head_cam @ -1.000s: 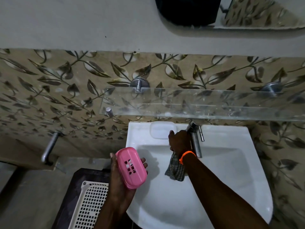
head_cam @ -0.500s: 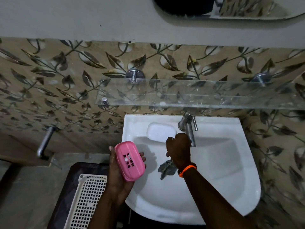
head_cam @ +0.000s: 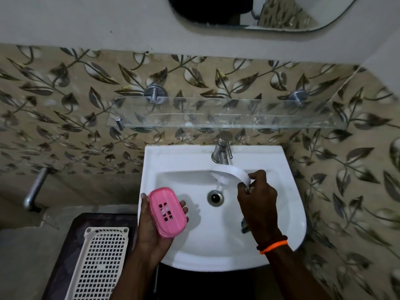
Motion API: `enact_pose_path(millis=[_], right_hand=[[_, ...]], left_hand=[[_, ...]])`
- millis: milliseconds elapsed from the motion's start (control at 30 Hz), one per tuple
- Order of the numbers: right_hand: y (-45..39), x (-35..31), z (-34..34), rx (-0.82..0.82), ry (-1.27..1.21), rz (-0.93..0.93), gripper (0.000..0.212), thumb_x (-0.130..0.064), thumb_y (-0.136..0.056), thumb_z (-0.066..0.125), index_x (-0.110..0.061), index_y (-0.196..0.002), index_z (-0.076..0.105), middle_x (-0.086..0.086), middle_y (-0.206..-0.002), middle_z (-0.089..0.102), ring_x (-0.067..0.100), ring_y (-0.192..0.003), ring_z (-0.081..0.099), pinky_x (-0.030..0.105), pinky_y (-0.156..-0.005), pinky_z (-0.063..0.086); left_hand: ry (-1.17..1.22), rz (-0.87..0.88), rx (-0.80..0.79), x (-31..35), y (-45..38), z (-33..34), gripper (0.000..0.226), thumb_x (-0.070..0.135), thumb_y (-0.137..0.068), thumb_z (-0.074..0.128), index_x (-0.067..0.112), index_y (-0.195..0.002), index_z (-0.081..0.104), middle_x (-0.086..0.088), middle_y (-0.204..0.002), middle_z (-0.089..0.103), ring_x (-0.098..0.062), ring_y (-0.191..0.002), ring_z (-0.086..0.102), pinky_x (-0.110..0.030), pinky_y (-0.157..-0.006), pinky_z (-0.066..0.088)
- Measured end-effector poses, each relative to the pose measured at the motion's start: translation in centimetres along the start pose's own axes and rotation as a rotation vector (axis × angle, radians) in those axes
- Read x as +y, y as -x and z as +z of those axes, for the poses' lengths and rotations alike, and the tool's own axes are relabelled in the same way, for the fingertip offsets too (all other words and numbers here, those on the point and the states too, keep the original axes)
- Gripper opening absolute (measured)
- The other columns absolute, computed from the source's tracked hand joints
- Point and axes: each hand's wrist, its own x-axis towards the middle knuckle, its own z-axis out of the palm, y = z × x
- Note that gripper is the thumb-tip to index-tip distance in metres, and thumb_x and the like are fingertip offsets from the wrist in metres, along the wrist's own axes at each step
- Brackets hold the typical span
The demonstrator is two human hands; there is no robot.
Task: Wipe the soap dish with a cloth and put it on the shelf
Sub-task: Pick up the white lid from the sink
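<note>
My left hand [head_cam: 149,230] holds a pink soap dish piece [head_cam: 167,212] with drain slots, just over the left rim of the white sink [head_cam: 216,252]. My right hand [head_cam: 257,204] is over the basin and grips a white soap dish piece [head_cam: 229,173], blurred, below the tap [head_cam: 221,151]. A corner of the checked cloth [head_cam: 245,226] hangs from under the same hand. The glass shelf [head_cam: 225,113] is fixed to the leaf-patterned wall above the sink, with nothing on it.
A cream plastic basket [head_cam: 101,263] lies on a dark surface left of the sink. A metal pipe [head_cam: 35,188] sticks out of the wall at the far left. A mirror [head_cam: 281,18] hangs above the shelf. The drain [head_cam: 215,198] sits mid-basin.
My right hand left the sink's back rim with the white piece that lay there and moved right over the basin, cloth still in it. The view tilted down. My left hand kept the pink piece.
</note>
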Motion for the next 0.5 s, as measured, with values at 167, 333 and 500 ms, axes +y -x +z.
enact_pose_path(millis=[167, 333, 500], right_hand=[[-0.1, 0.4, -2.2, 0.102, 0.071, -0.122, 0.028, -0.001, -0.081, 0.077, -0.007, -0.095, 0.054, 0.01, -0.067, 0.064, 0.033, -0.061, 0.065, 0.038, -0.052, 0.051], [-0.5, 0.4, -3.3, 0.152, 0.12, -0.221, 0.025, 0.004, -0.079, 0.078, -0.003, -0.092, 0.057, 0.009, -0.067, 0.06, 0.029, -0.057, 0.061, 0.029, -0.05, 0.043], [-1.1, 0.7, -3.8, 0.163, 0.144, -0.256, 0.026, 0.007, -0.077, 0.077, -0.003, -0.091, 0.057, 0.01, -0.07, 0.061, 0.032, -0.061, 0.062, 0.031, -0.051, 0.045]], left_hand=[[-0.008, -0.009, -0.017, -0.3, 0.2, 1.2, 0.08, 0.07, -0.095, 0.044, 0.005, -0.139, 0.057, -0.028, -0.111, 0.072, -0.039, -0.092, 0.073, -0.055, -0.081, 0.059], [0.003, -0.026, -0.032, -0.3, 0.4, 2.0, 0.084, 0.072, -0.094, 0.044, 0.004, -0.142, 0.055, -0.027, -0.117, 0.067, -0.039, -0.101, 0.066, -0.055, -0.085, 0.056], [-0.005, -0.026, -0.056, -0.4, 0.1, 2.5, 0.09, 0.074, -0.09, 0.046, 0.004, -0.146, 0.052, -0.025, -0.116, 0.066, -0.038, -0.101, 0.065, -0.053, -0.087, 0.055]])
